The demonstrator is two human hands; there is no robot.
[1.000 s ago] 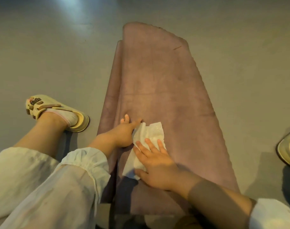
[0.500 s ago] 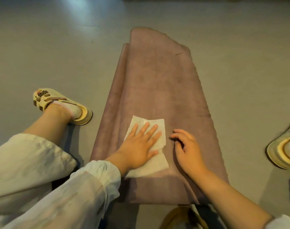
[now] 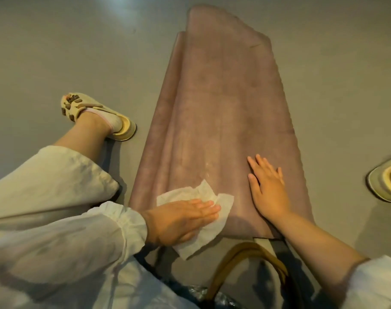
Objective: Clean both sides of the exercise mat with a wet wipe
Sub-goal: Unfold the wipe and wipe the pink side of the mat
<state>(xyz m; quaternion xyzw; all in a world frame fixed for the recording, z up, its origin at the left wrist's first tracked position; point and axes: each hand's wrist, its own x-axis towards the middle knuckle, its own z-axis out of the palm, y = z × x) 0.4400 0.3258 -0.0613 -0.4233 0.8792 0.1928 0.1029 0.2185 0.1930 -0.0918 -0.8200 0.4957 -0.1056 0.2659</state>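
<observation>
The mauve exercise mat (image 3: 223,112) lies folded lengthwise on the floor (image 3: 56,52). At its near edge the left hand (image 3: 181,221) presses flat-fingered on a limp wet wipe (image 3: 214,197); the right hand (image 3: 268,188) rests flat, gripping nothing. The mat looks soft, floppy; best lifted by an edge.

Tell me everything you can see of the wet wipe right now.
The wet wipe is a thin white sheet, creased and rumpled, lying spread on the near end of the mauve mat. One corner hangs past the mat's near edge. The left hand presses flat on it with straight fingers, covering its middle. The right hand rests on the mat beside it, not touching it.
</observation>
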